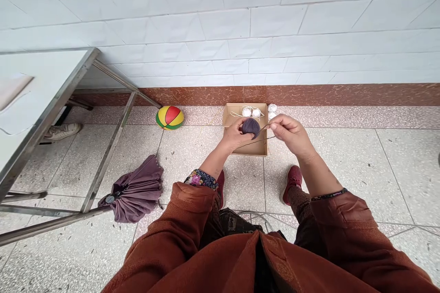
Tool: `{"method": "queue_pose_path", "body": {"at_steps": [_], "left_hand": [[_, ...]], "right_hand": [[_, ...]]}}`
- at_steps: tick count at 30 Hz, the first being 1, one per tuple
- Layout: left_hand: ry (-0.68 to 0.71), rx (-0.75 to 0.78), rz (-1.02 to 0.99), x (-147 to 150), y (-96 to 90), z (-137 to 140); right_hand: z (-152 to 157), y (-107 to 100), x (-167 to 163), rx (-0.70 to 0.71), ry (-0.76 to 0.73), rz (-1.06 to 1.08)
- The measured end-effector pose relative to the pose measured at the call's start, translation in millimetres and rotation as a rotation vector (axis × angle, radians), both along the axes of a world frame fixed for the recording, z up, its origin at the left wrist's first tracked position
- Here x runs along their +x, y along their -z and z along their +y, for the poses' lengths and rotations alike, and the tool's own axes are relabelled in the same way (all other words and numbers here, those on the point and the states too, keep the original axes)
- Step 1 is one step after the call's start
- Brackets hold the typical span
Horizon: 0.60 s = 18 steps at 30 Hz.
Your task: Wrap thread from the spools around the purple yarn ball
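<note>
A ball of dark purple-grey yarn (250,127) sits in my left hand (237,134), whose fingers curl round its side and bottom. My right hand (289,134), just to the right, pinches a dark strand of yarn (264,128) that runs across to the ball. Another length of the strand hangs below, between the two hands. Under the hands a shallow cardboard box (254,149) stands on the floor. Two white yarn balls (251,112) lie at its far end, and more white yarn (272,109) is just outside its right corner.
A metal-framed table (80,68) stands at the left, with another person's shoe (63,131) beneath it. A red, yellow and green ball (169,117) lies near the tiled wall (225,23). A purple umbrella (137,190) rests by the table's frame. My red shoes (293,182) flank the box's near side.
</note>
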<state>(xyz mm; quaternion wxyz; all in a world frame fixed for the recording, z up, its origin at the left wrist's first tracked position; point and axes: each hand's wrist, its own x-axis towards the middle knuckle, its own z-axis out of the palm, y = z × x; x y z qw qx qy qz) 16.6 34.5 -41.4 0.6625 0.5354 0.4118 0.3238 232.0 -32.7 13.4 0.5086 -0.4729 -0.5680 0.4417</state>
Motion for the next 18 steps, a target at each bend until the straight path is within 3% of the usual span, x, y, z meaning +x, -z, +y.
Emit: {"method": "queue_pose_path", "body": {"at_steps": [4,7,13,18], "left_hand": [[0.284,-0.034,-0.05,2,-4.8,-9],[0.394,-0.077,-0.223,5,-10.2,-16],[0.202,-0.195,-0.412,6,-20.6,-16],[-0.053,-0.142,-0.316,3,-11.8,-4]], "right_hand": [[9,13,8,-0.034,0.259,-0.055],[14,26,9,-0.062,0.308,-0.176],[15,50,-2,-0.12,0.172,-0.395],[11,52,-13,-0.114,-0.078,-0.526]]}}
